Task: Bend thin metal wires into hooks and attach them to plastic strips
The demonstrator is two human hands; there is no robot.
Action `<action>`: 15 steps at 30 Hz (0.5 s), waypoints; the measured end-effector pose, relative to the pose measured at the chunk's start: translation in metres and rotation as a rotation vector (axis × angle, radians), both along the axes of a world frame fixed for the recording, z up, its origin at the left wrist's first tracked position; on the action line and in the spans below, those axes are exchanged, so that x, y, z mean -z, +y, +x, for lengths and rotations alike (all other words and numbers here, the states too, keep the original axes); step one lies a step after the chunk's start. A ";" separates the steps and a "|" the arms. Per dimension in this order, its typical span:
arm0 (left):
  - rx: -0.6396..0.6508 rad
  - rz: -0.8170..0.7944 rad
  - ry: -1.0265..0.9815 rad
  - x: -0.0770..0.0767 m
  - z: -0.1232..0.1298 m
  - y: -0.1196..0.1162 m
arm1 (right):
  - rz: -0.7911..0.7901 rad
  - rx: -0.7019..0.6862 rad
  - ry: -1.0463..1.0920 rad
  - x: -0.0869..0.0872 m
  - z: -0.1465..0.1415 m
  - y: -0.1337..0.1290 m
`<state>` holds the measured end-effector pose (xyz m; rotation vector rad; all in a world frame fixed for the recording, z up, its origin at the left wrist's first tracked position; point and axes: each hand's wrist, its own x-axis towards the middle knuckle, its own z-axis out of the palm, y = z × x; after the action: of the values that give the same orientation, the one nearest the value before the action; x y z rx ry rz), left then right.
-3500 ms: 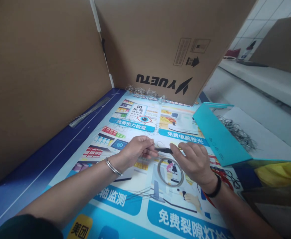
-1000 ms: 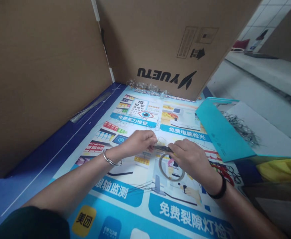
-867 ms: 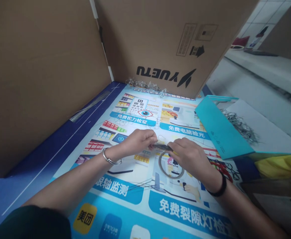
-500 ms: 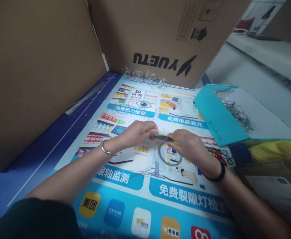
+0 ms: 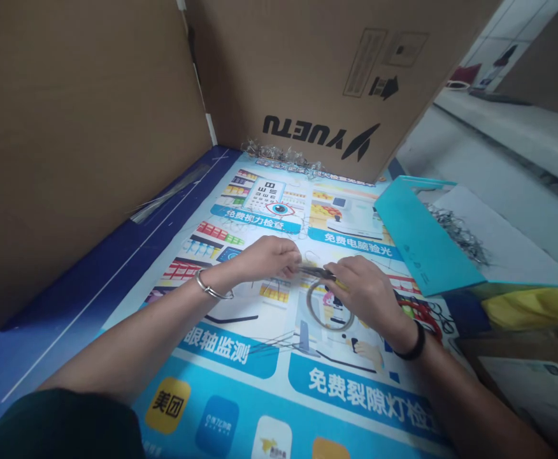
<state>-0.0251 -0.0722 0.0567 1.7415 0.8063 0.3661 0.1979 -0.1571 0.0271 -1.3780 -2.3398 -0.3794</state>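
Observation:
My right hand (image 5: pixel 367 290) grips a pair of pliers (image 5: pixel 316 273) with dark jaws and a bit of yellow handle showing. The jaws point left, towards my left hand (image 5: pixel 275 256), whose fingers are pinched together at their tips. A thin curved wire (image 5: pixel 313 255) shows faintly near those fingertips; most of what they hold is hidden. Under the pliers a ring-shaped wire coil (image 5: pixel 313 312) lies on the printed poster (image 5: pixel 269 440). Several loose straight wires (image 5: pixel 274 344) rest on the poster just in front of my hands.
Cardboard walls (image 5: pixel 241 70) stand at the left and back. A heap of bent wire pieces (image 5: pixel 279 153) lies along the back wall. To the right, a turquoise folder (image 5: pixel 427 248) holds more wire pieces (image 5: pixel 460 236). Red-handled tools (image 5: pixel 425 312) and yellow cloth (image 5: pixel 532 309) are nearby.
The view has tilted slightly, so the scene sits a little lower. The pliers' jaws and my left fingertips remain close together, with the pliers turned slightly.

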 end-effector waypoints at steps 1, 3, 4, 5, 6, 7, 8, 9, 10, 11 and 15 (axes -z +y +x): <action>-0.028 -0.037 0.006 0.000 0.000 0.000 | 0.029 0.002 0.011 0.001 0.001 0.001; -0.067 -0.063 0.033 -0.001 0.001 0.001 | 0.098 0.016 0.028 0.001 0.002 0.001; -0.073 -0.058 0.048 -0.002 0.001 0.001 | 0.131 0.024 0.025 0.000 0.003 0.000; -0.072 -0.053 0.061 -0.002 0.002 0.001 | 0.157 0.031 0.008 -0.002 0.003 -0.001; -0.067 -0.056 0.072 -0.001 0.002 0.001 | 0.178 0.033 -0.020 -0.004 0.002 -0.002; -0.063 -0.068 0.079 -0.001 0.002 0.001 | 0.198 0.032 -0.055 -0.006 0.001 -0.004; -0.059 -0.090 0.083 -0.001 0.003 0.001 | 0.215 0.024 -0.097 -0.009 0.000 -0.006; -0.056 -0.119 0.085 -0.001 0.003 0.000 | 0.233 0.013 -0.138 -0.011 -0.001 -0.008; -0.055 -0.152 0.085 -0.001 0.004 -0.001 | 0.251 0.000 -0.176 -0.012 -0.002 -0.010; -0.054 -0.185 0.082 -0.002 0.004 -0.002 | 0.268 -0.015 -0.208 -0.014 -0.004 -0.012; -0.064 -0.278 0.055 -0.006 0.007 -0.008 | 0.313 -0.048 -0.296 -0.016 -0.008 -0.016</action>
<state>-0.0183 -0.0805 0.0623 1.4742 0.9090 0.2375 0.1899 -0.1730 0.0427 -1.1787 -2.4023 -0.9475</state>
